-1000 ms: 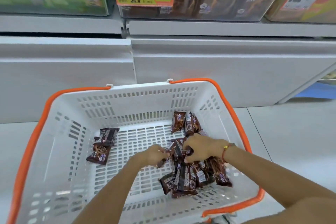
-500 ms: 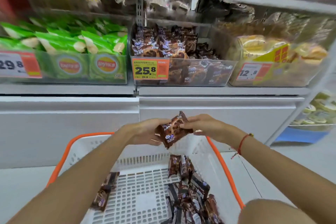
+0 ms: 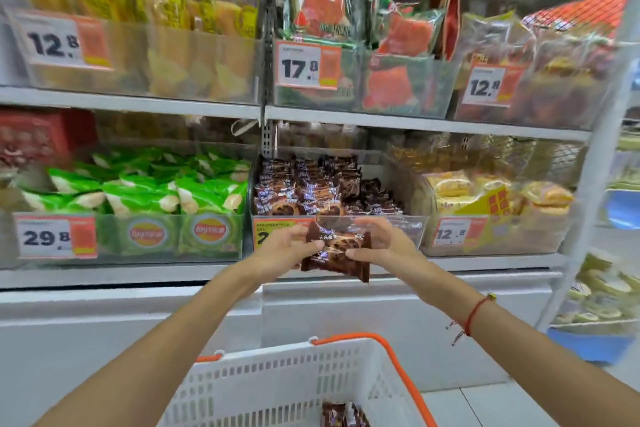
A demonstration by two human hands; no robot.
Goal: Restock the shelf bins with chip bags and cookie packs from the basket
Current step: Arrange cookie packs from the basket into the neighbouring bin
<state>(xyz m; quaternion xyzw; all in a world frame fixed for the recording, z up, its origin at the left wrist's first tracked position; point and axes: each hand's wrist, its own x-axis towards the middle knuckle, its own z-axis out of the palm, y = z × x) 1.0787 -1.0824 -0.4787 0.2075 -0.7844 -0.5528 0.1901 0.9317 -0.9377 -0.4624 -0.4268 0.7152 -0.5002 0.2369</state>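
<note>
Between both hands I hold a small stack of brown cookie packs (image 3: 337,253) in front of the clear cookie bin (image 3: 398,229) on the lower shelf. My left hand (image 3: 285,248) grips the stack's left end and my right hand (image 3: 379,246) holds its right end, fingers curled round it. The bin holds several matching brown packs (image 3: 311,191). Below, the white basket (image 3: 277,378) with orange handles shows a few brown packs (image 3: 343,414) at the frame's bottom edge.
A bin of green chip bags (image 3: 145,191) stands left of the cookie bin, a bin of yellow pastries (image 3: 498,198) to its right. The upper shelf carries bins of yellow and red-green bags. A white cabinet front (image 3: 398,315) lies below the shelf.
Both hands left the basket with the cookie packs and rose to the front of the cookie bin. My view tilted up from the basket to the shelves.
</note>
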